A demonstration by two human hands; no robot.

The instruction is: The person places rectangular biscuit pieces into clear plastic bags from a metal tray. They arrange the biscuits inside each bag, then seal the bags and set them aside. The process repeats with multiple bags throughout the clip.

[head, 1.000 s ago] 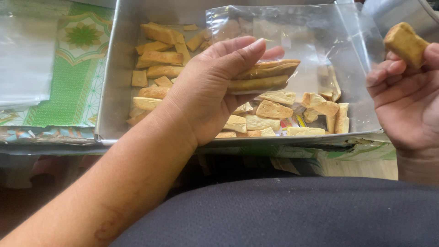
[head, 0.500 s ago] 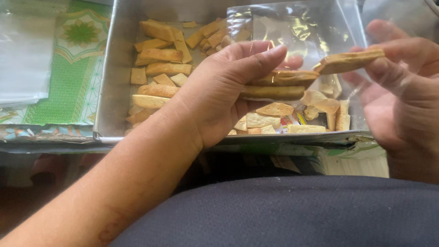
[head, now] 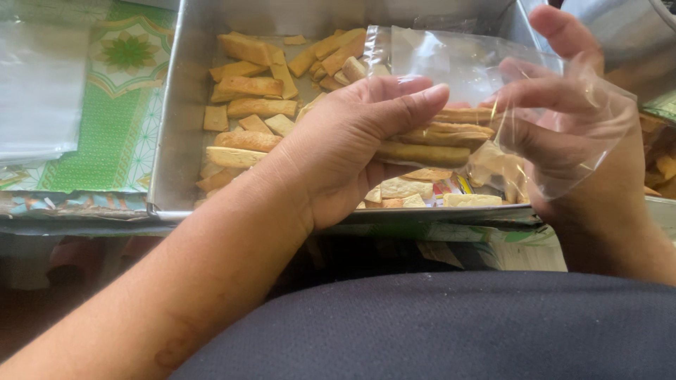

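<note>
My left hand [head: 352,141] holds a clear plastic bag [head: 451,67] open over a metal tray [head: 172,169], with a few tan biscuit sticks [head: 436,134] stacked between its fingers inside the bag. My right hand [head: 563,119] reaches into the bag's mouth from the right, seen through the plastic, its fingertips at the end of the stacked sticks. Several loose biscuit sticks [head: 250,105] lie on the tray floor behind and left of my left hand.
A green patterned sheet [head: 105,127] lies under the tray at left, with a stack of clear bags [head: 39,91] on it. Another metal container [head: 620,35] stands at the upper right. More biscuits [head: 662,169] show at the right edge. My dark lap fills the foreground.
My right hand carried a biscuit stick in from the right and pushed it into the bag. The left hand kept its place holding the bag.
</note>
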